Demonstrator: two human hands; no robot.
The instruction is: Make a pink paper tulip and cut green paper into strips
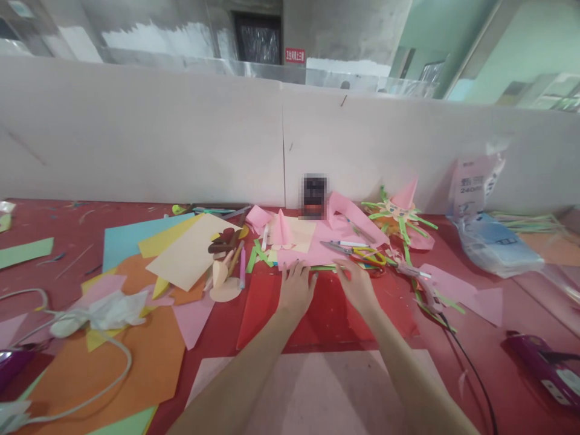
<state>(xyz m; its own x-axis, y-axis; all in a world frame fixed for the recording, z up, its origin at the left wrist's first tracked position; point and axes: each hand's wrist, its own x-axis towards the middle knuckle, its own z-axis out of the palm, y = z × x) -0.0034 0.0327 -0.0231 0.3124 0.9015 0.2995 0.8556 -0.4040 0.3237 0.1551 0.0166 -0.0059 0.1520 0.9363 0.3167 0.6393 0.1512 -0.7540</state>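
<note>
My left hand (296,287) lies palm down with its fingers spread at the far edge of a glossy red sheet (258,311). The fingertips reach the near edge of a pink sheet of paper (301,258). Across a short gap, my right hand (360,287) rests with its fingers stretched toward the same edge, and I see nothing held in it. Thin green strips (324,267) lie between the two hands. Just beyond the right hand are yellow-handled scissors (369,254) and a white pen (351,243). A pink folded paper cone (281,231) stands beyond the left hand.
Coloured paper sheets (181,254) are piled at left, with a white cable (129,362) over them. A paper figure with a pink hat (399,211), a glue gun (428,293) and a plastic bag (493,241) are at right. White panels (181,133) stand behind.
</note>
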